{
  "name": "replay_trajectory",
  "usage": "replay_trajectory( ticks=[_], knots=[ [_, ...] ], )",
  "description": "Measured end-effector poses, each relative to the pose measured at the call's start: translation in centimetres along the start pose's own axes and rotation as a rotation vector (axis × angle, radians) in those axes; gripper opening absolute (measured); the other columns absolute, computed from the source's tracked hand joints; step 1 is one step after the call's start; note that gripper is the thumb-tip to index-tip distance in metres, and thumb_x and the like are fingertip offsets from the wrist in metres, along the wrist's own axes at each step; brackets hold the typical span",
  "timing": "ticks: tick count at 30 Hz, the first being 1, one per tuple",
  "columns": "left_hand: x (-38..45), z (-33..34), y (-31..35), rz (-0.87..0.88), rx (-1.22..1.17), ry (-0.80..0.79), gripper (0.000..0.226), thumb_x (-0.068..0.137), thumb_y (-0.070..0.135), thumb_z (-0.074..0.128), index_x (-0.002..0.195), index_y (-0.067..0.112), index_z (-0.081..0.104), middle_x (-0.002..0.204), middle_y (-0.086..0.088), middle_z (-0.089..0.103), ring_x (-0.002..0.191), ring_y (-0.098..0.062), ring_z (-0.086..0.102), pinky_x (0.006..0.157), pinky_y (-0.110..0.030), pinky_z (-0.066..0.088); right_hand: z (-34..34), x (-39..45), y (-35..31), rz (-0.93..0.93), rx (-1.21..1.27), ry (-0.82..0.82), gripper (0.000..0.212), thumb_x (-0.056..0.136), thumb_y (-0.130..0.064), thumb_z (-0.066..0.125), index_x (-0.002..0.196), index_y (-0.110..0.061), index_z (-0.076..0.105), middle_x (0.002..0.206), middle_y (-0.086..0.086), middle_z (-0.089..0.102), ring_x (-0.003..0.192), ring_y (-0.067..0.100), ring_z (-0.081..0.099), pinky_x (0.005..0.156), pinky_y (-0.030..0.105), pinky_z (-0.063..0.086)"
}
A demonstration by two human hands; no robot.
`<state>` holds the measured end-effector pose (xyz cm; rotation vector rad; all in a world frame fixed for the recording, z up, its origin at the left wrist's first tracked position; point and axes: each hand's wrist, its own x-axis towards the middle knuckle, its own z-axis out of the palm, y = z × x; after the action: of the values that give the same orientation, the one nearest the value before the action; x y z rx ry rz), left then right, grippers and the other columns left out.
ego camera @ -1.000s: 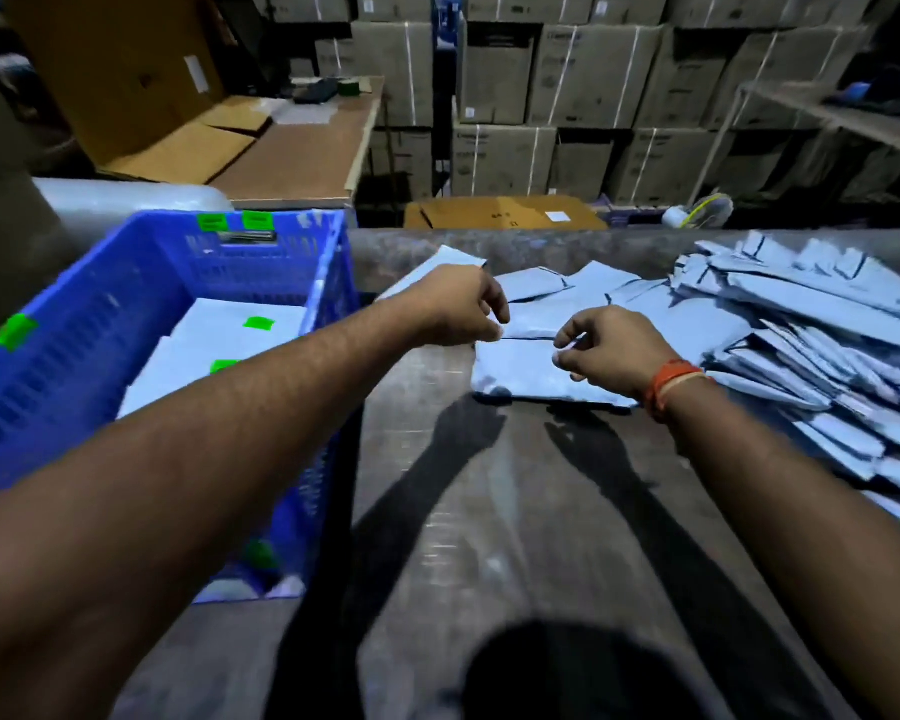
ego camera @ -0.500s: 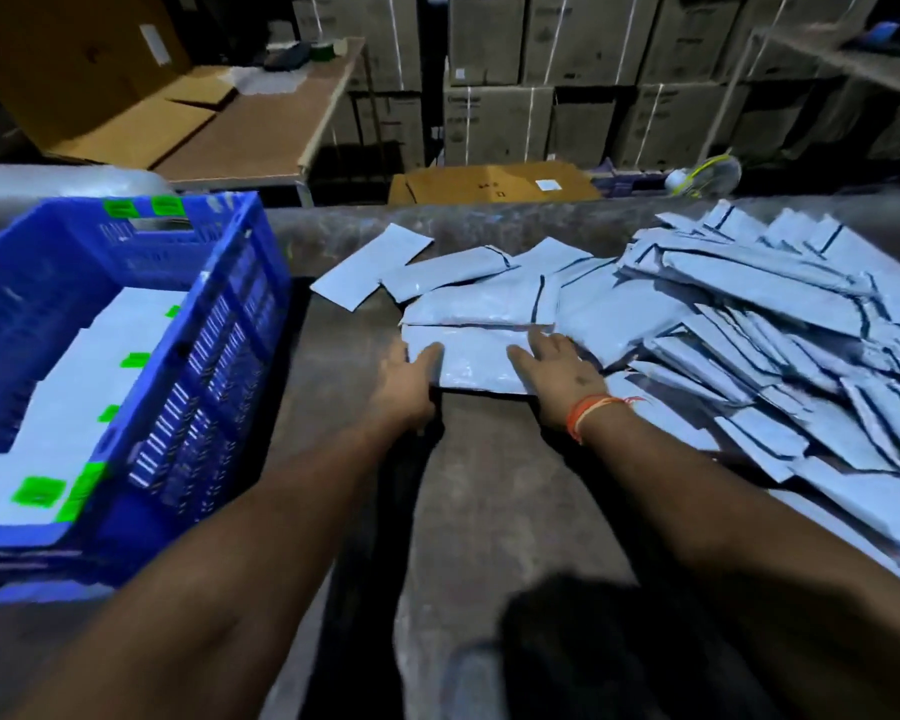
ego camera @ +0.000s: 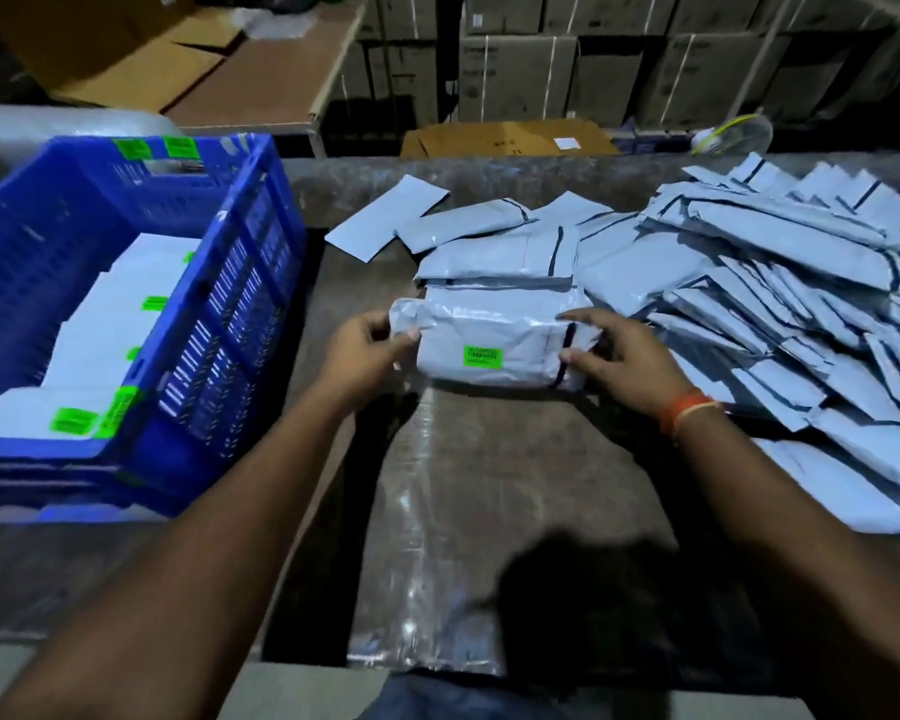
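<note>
Closest in, both hands hold one grey plastic mailer packet just above the worn brown desk. The left hand pinches its folded left end, thumb on top. The right hand, an orange band at the wrist, curls its fingers round the right end by the dark seal strip. A bright green sticker faces up on the packet, so it looks sealed, labelled and ready to move on.

To the left stands a blue slatted plastic crate, where several pale packets with green stickers already lie flat; that part seems done. To the right and behind sprawls a big heap of flat grey mailers, none showing a sticker, so most of the work probably lies ahead. Strapped cardboard cartons are stacked along the back.
</note>
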<state>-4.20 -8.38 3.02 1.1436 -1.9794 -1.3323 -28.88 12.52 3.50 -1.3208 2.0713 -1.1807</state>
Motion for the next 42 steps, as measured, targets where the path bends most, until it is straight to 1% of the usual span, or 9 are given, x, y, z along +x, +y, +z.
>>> replay_trajectory(
  ticks=[3, 6, 11, 17, 21, 28, 34, 39, 42],
  knots=[
    [-3.1, -0.4, -0.1, -0.122, -0.166, -0.040, 0.024, 0.099, 0.016, 0.063, 0.094, -0.007, 0.067, 0.074, -0.012, 0.059, 0.049, -0.006, 0.053, 0.047, -0.017, 0.042, 2.0, -1.7, 0.1, 0.139, 0.379, 0.078, 0.032, 0.091, -0.020, 0.070, 0.122, -0.022, 0.062, 0.104, 0.012, 0.074, 0.097, 0.029, 0.071, 0.090, 0.046, 0.057],
    [-4.7, -0.4, -2.2, -0.211, 0.005, -0.010, 0.036, 0.093, 0.034, 0.068, 0.073, 0.004, 0.066, 0.058, -0.010, 0.057, 0.044, -0.016, 0.050, 0.050, -0.025, 0.040, 5.0, -3.5, 0.5, 0.274, 0.221, 0.128, 0.037, 0.090, -0.021, 0.070, 0.125, -0.017, 0.059, 0.105, 0.001, 0.068, 0.097, 0.019, 0.065, 0.087, 0.032, 0.050],
    [-8.4, -0.8, -4.3, -0.074, 0.772, 0.116, 0.033, 0.094, 0.035, 0.059, 0.109, 0.008, 0.070, 0.112, -0.019, 0.066, 0.105, -0.038, 0.060, 0.086, -0.039, 0.046, 8.1, -6.1, 0.1, 0.339, -0.357, 0.141, 0.050, 0.086, -0.019, 0.071, 0.131, -0.008, 0.055, 0.109, 0.016, 0.066, 0.104, 0.034, 0.061, 0.087, 0.033, 0.044],
    [-11.3, 2.0, -5.4, 0.478, 0.746, 0.068, 0.052, 0.096, 0.032, 0.042, 0.141, 0.008, 0.049, 0.152, -0.015, 0.042, 0.139, -0.034, 0.036, 0.116, -0.044, 0.033, 13.3, -8.7, -2.5, -0.006, -0.614, 0.279, 0.058, 0.093, -0.038, 0.046, 0.148, -0.018, 0.043, 0.151, 0.010, 0.041, 0.138, 0.031, 0.037, 0.109, 0.047, 0.037],
    [-11.4, 3.4, -6.2, 0.440, 0.834, -0.114, 0.062, 0.099, 0.040, 0.026, 0.155, 0.015, 0.032, 0.163, -0.013, 0.025, 0.151, -0.036, 0.017, 0.120, -0.052, 0.024, 15.2, -8.9, -2.6, 0.052, -0.671, 0.007, 0.065, 0.098, -0.048, 0.021, 0.159, -0.024, 0.017, 0.167, 0.003, 0.010, 0.154, 0.021, 0.005, 0.118, 0.046, 0.021],
    [-11.1, 2.3, -8.0, 0.287, 0.886, -0.110, 0.056, 0.102, 0.050, 0.018, 0.158, 0.041, 0.017, 0.167, -0.005, 0.012, 0.152, -0.035, 0.011, 0.119, -0.057, 0.017, 14.6, -9.6, -0.9, 0.151, -0.797, -0.017, 0.068, 0.094, -0.062, 0.003, 0.158, -0.038, 0.011, 0.167, -0.002, 0.008, 0.153, 0.022, 0.004, 0.115, 0.046, 0.022],
    [-10.9, 1.0, -8.0, 0.142, 0.894, -0.045, 0.052, 0.103, 0.051, 0.026, 0.154, 0.040, 0.028, 0.161, -0.013, 0.023, 0.148, -0.033, 0.020, 0.117, -0.054, 0.025, 13.6, -10.0, -0.3, 0.314, -0.757, 0.028, 0.062, 0.101, -0.057, 0.026, 0.158, -0.036, 0.013, 0.166, 0.007, 0.007, 0.152, 0.029, 0.008, 0.117, 0.048, 0.019],
    [-10.1, 1.2, -5.8, 0.012, 0.664, -0.005, 0.043, 0.094, 0.036, 0.059, 0.136, 0.027, 0.053, 0.134, -0.015, 0.046, 0.116, -0.034, 0.047, 0.102, -0.037, 0.039, 13.1, -9.3, -0.6, 0.412, -0.536, 0.228, 0.061, 0.089, -0.034, 0.061, 0.148, -0.031, 0.044, 0.140, 0.023, 0.040, 0.126, 0.039, 0.038, 0.108, 0.038, 0.031],
    [-9.3, 1.0, -5.3, -0.113, 0.429, -0.021, 0.043, 0.085, 0.020, 0.073, 0.126, 0.030, 0.061, 0.122, -0.009, 0.047, 0.090, -0.014, 0.053, 0.086, -0.018, 0.042, 12.3, -8.8, -0.8, 0.421, -0.277, 0.234, 0.062, 0.079, -0.013, 0.069, 0.138, -0.026, 0.057, 0.125, 0.019, 0.055, 0.117, 0.032, 0.051, 0.102, 0.024, 0.037]
  ],
)
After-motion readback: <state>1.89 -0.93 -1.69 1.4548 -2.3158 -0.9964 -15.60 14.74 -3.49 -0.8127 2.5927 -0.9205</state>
